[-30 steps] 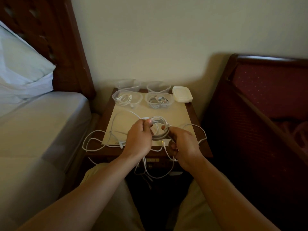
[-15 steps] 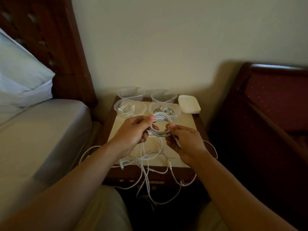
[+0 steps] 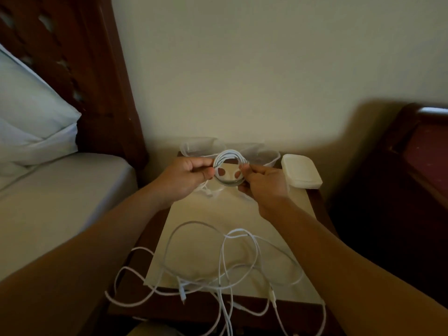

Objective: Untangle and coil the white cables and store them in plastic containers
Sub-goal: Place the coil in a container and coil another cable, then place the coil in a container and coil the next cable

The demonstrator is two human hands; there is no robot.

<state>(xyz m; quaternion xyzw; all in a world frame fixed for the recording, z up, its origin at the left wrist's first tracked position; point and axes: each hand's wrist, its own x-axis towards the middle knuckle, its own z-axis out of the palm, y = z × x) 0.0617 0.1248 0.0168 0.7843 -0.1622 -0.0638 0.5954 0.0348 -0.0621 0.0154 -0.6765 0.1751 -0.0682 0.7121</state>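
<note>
Both hands have carried the coiled cable (image 3: 229, 168) farther from the body since the earlier frames, so it now hangs over the plastic containers (image 3: 264, 157) at the back of the worktop (image 3: 206, 214). Nearest the body, behind the wrists, loose white cables (image 3: 225, 270) sprawl in tangled loops across the worktop's front and spill over its edge. Ahead of them the left hand (image 3: 186, 177) pinches the coil's left side, fingers curled round the strands, while the right hand (image 3: 263, 179) pinches its right side between thumb and fingertips. Just right of the right hand a white lidded box (image 3: 301, 174) sits on the worktop. Far left of the left hand lie a bed (image 3: 60, 190) and pillow (image 3: 29, 117).
</note>
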